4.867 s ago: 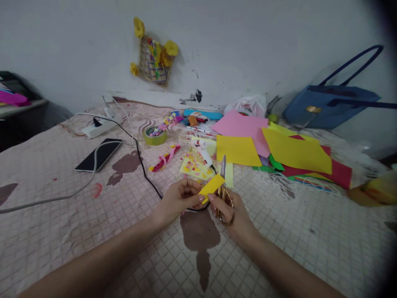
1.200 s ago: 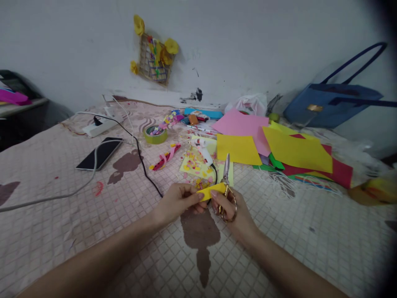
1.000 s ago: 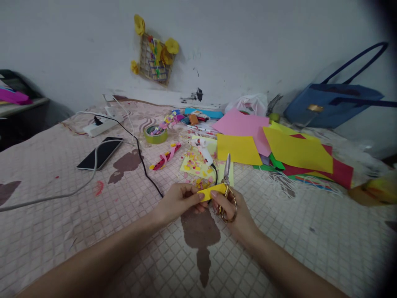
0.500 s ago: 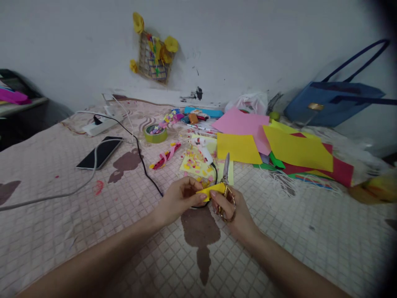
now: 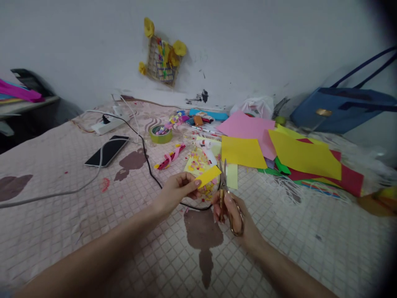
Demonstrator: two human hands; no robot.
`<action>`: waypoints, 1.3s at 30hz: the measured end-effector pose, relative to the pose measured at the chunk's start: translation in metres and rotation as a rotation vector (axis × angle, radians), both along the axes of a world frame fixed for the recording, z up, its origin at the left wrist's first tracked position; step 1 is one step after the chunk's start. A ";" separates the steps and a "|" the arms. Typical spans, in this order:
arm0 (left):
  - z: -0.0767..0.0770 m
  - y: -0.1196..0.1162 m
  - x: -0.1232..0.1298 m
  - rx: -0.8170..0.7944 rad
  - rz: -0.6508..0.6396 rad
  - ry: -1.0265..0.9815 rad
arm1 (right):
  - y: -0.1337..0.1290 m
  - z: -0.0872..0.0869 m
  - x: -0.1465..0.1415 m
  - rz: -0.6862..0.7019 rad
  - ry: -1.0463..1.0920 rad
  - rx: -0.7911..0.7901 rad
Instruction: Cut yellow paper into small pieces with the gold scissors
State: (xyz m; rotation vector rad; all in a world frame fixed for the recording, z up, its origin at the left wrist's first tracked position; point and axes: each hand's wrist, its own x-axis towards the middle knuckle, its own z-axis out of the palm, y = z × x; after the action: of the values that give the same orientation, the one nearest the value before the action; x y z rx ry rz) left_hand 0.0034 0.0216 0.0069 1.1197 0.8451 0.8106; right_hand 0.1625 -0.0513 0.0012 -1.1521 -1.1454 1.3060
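Between the thumb and fingers of my left hand [image 5: 181, 187] is a small strip of yellow paper [image 5: 209, 176], its free end pointing up to the right. My right hand [image 5: 238, 215] has its fingers in the gold handles of a pair of scissors [image 5: 223, 182]. The scissor blades are slightly parted and point away from me, close to the strip's right end. Behind the strip lies a pale yellow sheet [image 5: 232, 177] scattered with small paper bits [image 5: 198, 160]. A white glue gun [image 5: 209, 154] rests on that sheet, partly hidden by the strip and scissors.
Coloured paper sheets [image 5: 305, 153] and tangled white string [image 5: 285, 188] lie to the right. A black cable [image 5: 149, 161] curves across the cloth towards a power strip [image 5: 110, 125]. A phone [image 5: 107, 151], a tape roll [image 5: 160, 134] and a decorated red stick [image 5: 170, 157] are on the left.
My right hand has let go of the yellow strip and shifted its fingers into the scissor handles, with the blades now parted. My left hand alone keeps the strip, tilted further upward.
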 end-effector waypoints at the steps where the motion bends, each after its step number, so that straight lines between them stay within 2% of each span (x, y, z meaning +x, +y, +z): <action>1: 0.001 0.002 -0.001 0.012 0.022 -0.011 | -0.002 0.002 0.000 0.022 -0.030 -0.002; 5: 0.002 0.007 -0.005 0.011 0.067 -0.068 | -0.006 0.003 0.001 0.077 -0.141 -0.070; 9: 0.001 0.007 -0.005 -0.010 0.063 -0.072 | -0.005 0.001 0.001 0.050 -0.181 -0.077; 13: -0.001 -0.002 0.000 -0.055 -0.027 0.008 | 0.001 -0.002 0.000 -0.088 -0.151 0.035; 15: -0.002 -0.007 0.004 -0.071 -0.093 0.035 | 0.003 -0.006 0.000 -0.139 -0.105 0.035; 18: -0.005 -0.013 0.008 -0.066 -0.162 0.056 | 0.004 -0.012 0.001 -0.154 -0.060 0.001; 22: -0.008 -0.014 0.009 -0.036 -0.173 0.040 | 0.003 -0.019 0.002 -0.172 -0.089 0.014; 27: -0.006 -0.014 0.009 -0.029 -0.192 0.032 | 0.003 -0.016 0.003 -0.160 -0.116 0.011; 29: -0.003 -0.014 0.008 -0.048 -0.175 0.028 | 0.002 -0.012 0.002 -0.145 -0.097 0.000; 33: 0.002 -0.006 0.004 -0.038 -0.060 -0.003 | -0.001 -0.002 0.001 -0.064 -0.066 -0.022; 39: 0.007 0.008 -0.005 -0.023 0.055 -0.124 | -0.008 0.007 0.000 0.090 -0.207 -0.107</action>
State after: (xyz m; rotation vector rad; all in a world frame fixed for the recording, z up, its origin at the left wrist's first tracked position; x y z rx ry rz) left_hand -0.0017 0.0298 0.0138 1.0185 0.7825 0.9048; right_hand 0.1630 -0.0592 0.0080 -1.3525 -1.3033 1.3540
